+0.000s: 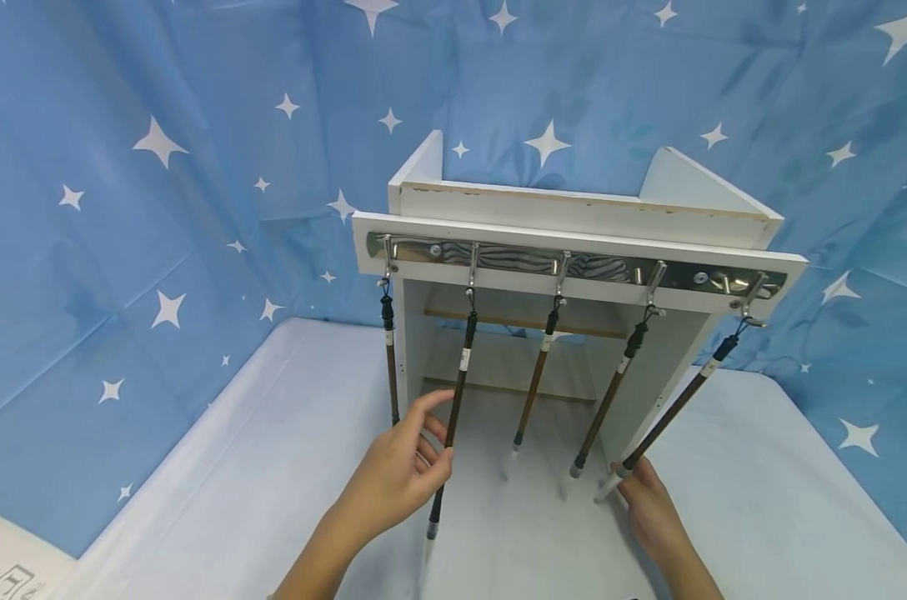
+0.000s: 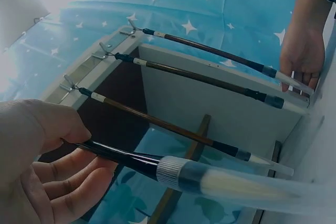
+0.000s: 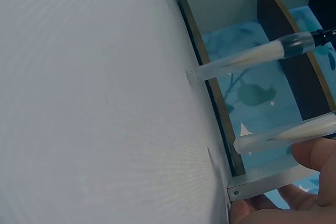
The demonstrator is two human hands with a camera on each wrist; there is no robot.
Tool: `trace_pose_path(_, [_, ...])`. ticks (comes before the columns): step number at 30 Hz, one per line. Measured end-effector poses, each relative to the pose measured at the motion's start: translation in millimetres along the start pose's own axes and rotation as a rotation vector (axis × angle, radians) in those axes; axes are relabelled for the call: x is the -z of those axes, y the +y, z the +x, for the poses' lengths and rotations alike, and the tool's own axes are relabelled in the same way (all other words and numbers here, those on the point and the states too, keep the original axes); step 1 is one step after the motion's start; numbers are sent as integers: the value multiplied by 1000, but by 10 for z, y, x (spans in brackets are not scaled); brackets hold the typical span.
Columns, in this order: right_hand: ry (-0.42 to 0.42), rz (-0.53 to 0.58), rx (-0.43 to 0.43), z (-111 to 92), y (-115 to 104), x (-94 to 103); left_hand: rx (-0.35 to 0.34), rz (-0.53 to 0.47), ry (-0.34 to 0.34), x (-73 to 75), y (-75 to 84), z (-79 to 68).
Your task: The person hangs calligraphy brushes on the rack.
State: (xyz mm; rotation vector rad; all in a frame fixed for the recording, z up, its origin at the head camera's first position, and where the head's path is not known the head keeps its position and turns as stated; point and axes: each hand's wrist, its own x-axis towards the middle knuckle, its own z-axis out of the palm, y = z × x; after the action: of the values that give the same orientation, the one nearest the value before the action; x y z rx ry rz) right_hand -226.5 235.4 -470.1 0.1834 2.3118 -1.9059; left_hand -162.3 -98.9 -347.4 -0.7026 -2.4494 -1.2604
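Several brushes with dark brown handles, pale bristles and clear caps hang by loops, tips down, from a metal hook rail [image 1: 528, 262]. My left hand [image 1: 393, 475] holds the second brush from the left [image 1: 463, 367] by its lower handle, thumb on one side and bent fingers on the other. That brush [image 2: 181, 174] is large in the left wrist view, its capped tip clear of the fingers. At the rightmost brush [image 1: 686, 400], my right hand [image 1: 648, 508] grips the edge of the white side panel [image 3: 270, 182], thumb inside and fingers outside. The thumb is right at that brush's cap [image 3: 283, 135].
The rail is fixed on a board across a white shelf unit [image 1: 573, 208] with cross slats [image 3: 194, 40]. The unit stands on a white-covered surface [image 1: 258, 433]. Behind hangs a blue curtain [image 1: 221, 183] with white stars. The leftmost brush [image 1: 390, 358] hangs beside the left hand.
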Motion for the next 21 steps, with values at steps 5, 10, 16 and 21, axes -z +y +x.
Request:
trace_pose_path(5, [6,4,1,-10,-6,-7,1,91,29,-15,-39,11])
trace_pose_path(10, [3,25,-1,-1,-21,8,-40,217,93,-55,-97,46])
trace_pose_path(16, [-2,44,-6,6,-36,13,-78,298,147,-102,-183,75])
trace_pose_path(21, [2,41,-5,1,-21,-2,-77,311,162,-121,-217,73])
